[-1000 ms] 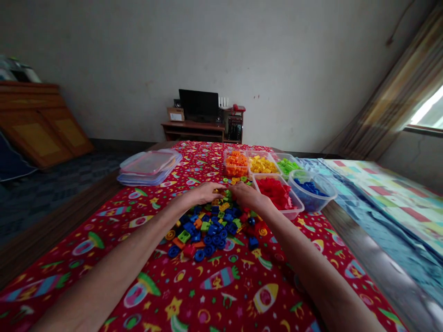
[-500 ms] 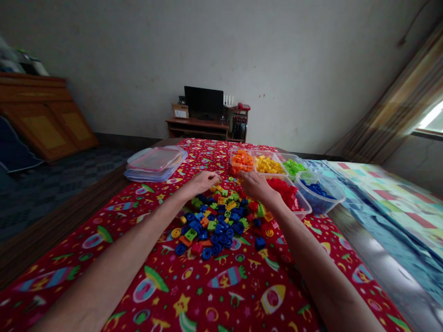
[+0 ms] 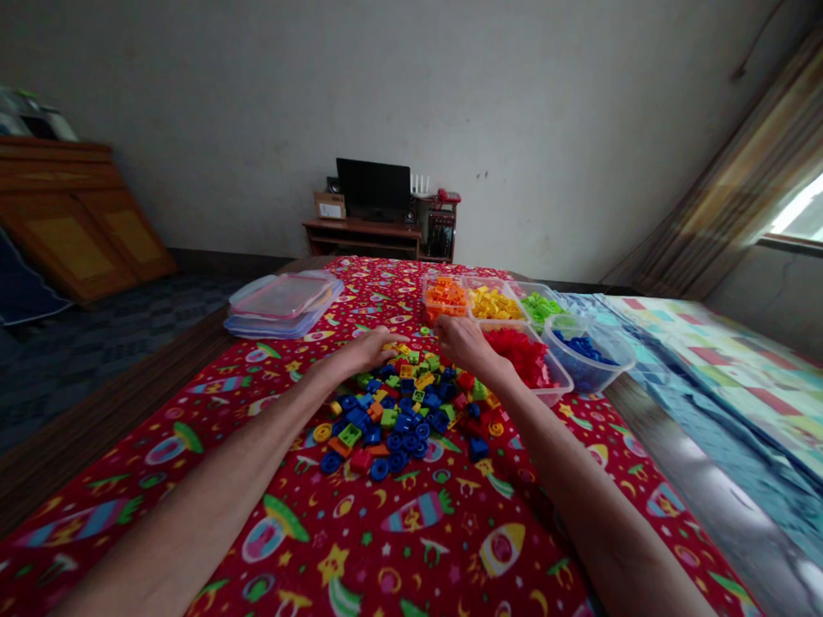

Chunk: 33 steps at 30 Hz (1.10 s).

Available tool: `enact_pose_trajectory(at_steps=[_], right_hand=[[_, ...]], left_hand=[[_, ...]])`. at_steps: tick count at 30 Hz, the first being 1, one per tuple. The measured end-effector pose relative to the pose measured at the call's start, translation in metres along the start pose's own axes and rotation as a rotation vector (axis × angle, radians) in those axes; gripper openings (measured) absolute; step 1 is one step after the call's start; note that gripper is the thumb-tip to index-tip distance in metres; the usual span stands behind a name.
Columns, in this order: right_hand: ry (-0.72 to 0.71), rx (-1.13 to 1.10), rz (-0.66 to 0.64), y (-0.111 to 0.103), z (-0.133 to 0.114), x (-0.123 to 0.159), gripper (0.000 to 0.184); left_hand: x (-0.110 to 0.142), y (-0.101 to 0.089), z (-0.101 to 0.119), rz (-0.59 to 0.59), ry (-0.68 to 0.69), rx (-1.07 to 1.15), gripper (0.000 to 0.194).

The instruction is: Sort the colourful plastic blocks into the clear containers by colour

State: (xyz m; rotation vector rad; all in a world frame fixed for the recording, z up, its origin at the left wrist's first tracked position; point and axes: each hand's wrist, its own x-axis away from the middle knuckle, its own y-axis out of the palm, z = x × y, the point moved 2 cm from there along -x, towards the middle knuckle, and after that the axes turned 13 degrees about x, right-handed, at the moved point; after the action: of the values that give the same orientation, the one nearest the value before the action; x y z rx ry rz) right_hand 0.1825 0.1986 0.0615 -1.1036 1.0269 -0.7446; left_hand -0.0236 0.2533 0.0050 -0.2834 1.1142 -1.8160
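Observation:
A heap of mixed toy building blocks (image 3: 404, 420) in blue, green, yellow, orange and red lies on the red patterned tablecloth (image 3: 360, 548). Over the heap's far left edge reaches my left hand (image 3: 368, 350), its thumb and fingers apart beside some yellow blocks (image 3: 404, 350). My right hand (image 3: 461, 339) is closed at the far right edge of the heap, knuckles up; whatever its curled fingers hold is hidden. Just beyond it stands a clear tub of orange blocks (image 3: 446, 294). A tub of red blocks (image 3: 519, 356) is close to its right side.
Yellow blocks (image 3: 494, 303), green blocks (image 3: 540, 308) and blue blocks (image 3: 584, 347) fill further clear tubs at the right. Stacked plastic lids (image 3: 283, 302) lie at the left. A bed (image 3: 720, 368) adjoins the right side; a desk with a monitor (image 3: 374, 187) stands by the wall.
My left hand has lowered toward the heap and its fingers have spread. My right hand stays closed near the orange tub. The whole view has shifted slightly.

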Motion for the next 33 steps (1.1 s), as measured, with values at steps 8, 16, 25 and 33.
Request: enact_pose_trajectory(at_steps=[8, 16, 25, 33], right_hand=[[-0.066, -0.095, 0.007, -0.004, -0.006, 0.001, 0.026], [0.011, -0.250, 0.059, -0.001, -0.009, 0.000, 0.041], [-0.038, -0.431, 0.090, -0.005, -0.015, 0.003, 0.022], [0.454, -1.292, -0.113, -0.001, -0.022, -0.003, 0.022]], left_hand=[[0.002, -0.002, -0.002, -0.065, 0.039, 0.010, 0.021], [-0.002, -0.008, 0.009, 0.031, -0.041, 0.131, 0.031], [0.006, -0.010, 0.060, 0.041, -0.198, 0.629, 0.043], [0.005, -0.010, 0.078, 0.221, -0.529, 1.425, 0.026]])
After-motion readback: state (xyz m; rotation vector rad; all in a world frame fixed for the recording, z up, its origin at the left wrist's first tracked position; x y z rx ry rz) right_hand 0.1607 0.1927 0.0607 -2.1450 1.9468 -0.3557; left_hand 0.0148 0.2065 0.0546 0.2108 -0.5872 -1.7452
